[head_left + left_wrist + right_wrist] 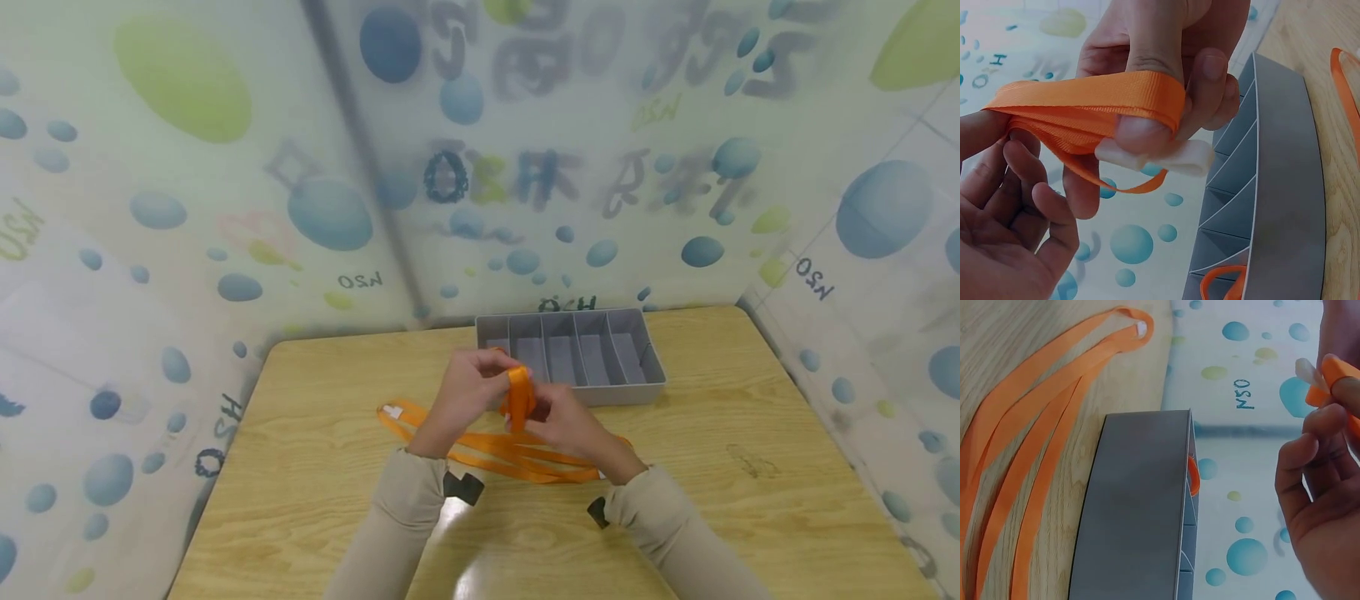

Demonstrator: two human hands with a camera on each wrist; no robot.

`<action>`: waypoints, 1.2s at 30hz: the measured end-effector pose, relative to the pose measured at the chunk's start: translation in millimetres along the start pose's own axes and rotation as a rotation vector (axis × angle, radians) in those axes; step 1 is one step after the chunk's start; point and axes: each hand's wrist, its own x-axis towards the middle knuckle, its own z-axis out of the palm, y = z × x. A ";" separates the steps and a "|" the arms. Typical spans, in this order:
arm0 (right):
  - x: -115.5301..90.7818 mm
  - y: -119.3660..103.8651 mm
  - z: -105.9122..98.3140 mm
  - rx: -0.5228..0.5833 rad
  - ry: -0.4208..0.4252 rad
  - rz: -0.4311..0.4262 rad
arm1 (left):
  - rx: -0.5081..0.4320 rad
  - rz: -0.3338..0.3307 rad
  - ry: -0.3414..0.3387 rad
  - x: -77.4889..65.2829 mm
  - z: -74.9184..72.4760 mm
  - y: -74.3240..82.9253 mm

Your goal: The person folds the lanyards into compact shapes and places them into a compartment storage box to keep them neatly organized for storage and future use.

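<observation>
A folded orange lanyard strap (519,398) is held up between both hands over the table. The left hand (474,390) pinches its upper end; in the left wrist view, a left-hand digit reaches the fold. The right hand (562,421) grips the lower part, with the loops wrapped over its thumb (1154,44). Beside that thumb sits a small white piece (1188,156) of the lanyard. Seen from the right wrist, the right hand (1329,494) has bent fingers, and the strap (1341,369) is partly cut off by the frame.
Behind the hands stands a grey divided box (622,394) with several compartments; orange strap (1235,290) shows in its leftmost one. More orange lanyards (540,475) lie stretched across the wooden table (300,500) below the hands. A patterned wall covering (465,225) rises behind.
</observation>
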 end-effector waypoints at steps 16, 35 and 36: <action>-5.1 -1.1 1.4 0.006 0.060 0.015 | 0.182 -0.017 0.079 3.9 -12.8 0.9; -8.2 -8.3 2.6 0.074 0.150 -0.212 | 0.178 -0.006 0.105 11.2 -18.3 -22.8; -8.2 -8.9 2.5 0.073 0.167 -0.225 | 0.178 -0.003 0.108 10.9 -17.2 -23.0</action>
